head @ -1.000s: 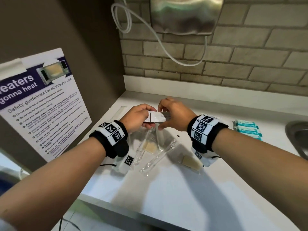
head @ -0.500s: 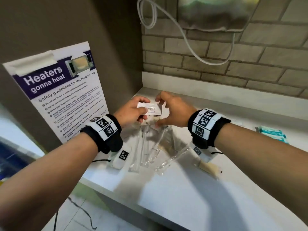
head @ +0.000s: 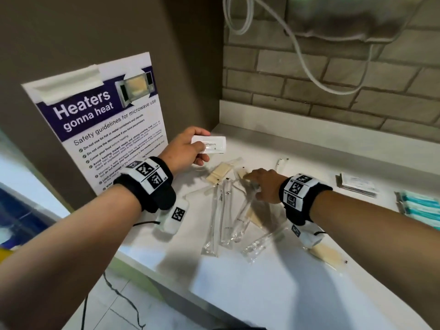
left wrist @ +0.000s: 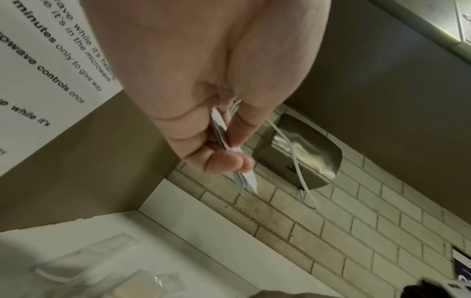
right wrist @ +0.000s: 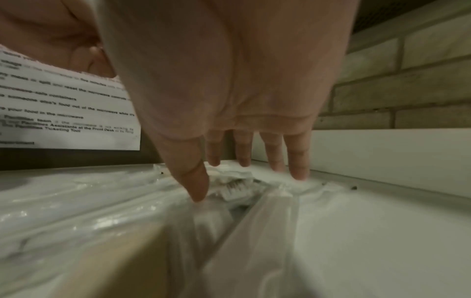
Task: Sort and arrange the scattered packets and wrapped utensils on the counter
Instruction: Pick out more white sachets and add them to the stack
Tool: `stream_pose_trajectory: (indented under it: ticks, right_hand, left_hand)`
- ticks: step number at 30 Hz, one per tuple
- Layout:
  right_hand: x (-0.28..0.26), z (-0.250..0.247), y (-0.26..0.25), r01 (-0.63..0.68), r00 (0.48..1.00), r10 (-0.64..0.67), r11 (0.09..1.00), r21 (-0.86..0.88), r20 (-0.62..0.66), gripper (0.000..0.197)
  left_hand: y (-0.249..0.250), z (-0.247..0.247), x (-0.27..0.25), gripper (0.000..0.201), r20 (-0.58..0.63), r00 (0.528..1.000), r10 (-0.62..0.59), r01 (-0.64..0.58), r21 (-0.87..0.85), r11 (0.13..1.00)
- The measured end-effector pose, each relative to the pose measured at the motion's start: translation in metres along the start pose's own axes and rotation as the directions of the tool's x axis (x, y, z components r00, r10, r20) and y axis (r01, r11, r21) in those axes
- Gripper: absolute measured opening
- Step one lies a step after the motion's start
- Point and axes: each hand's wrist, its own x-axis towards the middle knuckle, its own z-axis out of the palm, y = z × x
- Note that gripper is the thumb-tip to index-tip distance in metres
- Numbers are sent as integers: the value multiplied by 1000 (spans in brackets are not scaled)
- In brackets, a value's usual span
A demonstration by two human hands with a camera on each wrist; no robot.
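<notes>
My left hand (head: pixel 188 148) holds a small stack of white toothpaste packets (head: pixel 212 144) above the counter's back left corner; the left wrist view shows the packets (left wrist: pixel 239 173) pinched between thumb and fingers. My right hand (head: pixel 259 184) is lowered onto a pile of clear-wrapped utensils (head: pixel 228 210), its fingers straight and spread. In the right wrist view the fingertips (right wrist: pixel 198 189) touch the clear wrappers (right wrist: pixel 229 211) near a wrapped brush head. Tan pieces (head: pixel 217 175) lie inside some wrappers.
The white counter (head: pixel 262 294) ends at a front edge near me. A microwave safety poster (head: pixel 100 129) hangs on the left wall. A flat packet stack (head: pixel 357 185) and teal packets (head: pixel 421 206) sit at right. A metal dryer (head: pixel 345 17) with a cable hangs above.
My right hand let go of the white packets and dropped down to the wrapped utensils. My left hand kept the packets and shifted left. The head view turned left.
</notes>
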Motion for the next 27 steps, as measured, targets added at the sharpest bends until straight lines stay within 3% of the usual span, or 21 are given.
stream_pose_trajectory:
  ticks: [9,15,19,21,27]
  right_hand:
    - [-10,21,12,-43,994,46,999,-28,99,11]
    - [-19,8,13,-141,983,128,985,96,132,46]
    - [-3,-10,16,-268,960,280,942,202,-32,39]
    - [7,-13,16,-302,948,312,943,140,-54,37]
    - [38,-14,9,-288,951,294,955,-78,93,43]
  left_hand:
    - [-13,14,25,25,95,995,-5,2,36,999]
    - [-9,32,38,26,184,983,11,-18,33,999]
    - [-8,38,46,27,207,978,30,-37,32,999]
    - [-8,40,48,26,220,975,34,-41,30,999]
    - [-11,42,56,27,238,970,45,-53,26,998]
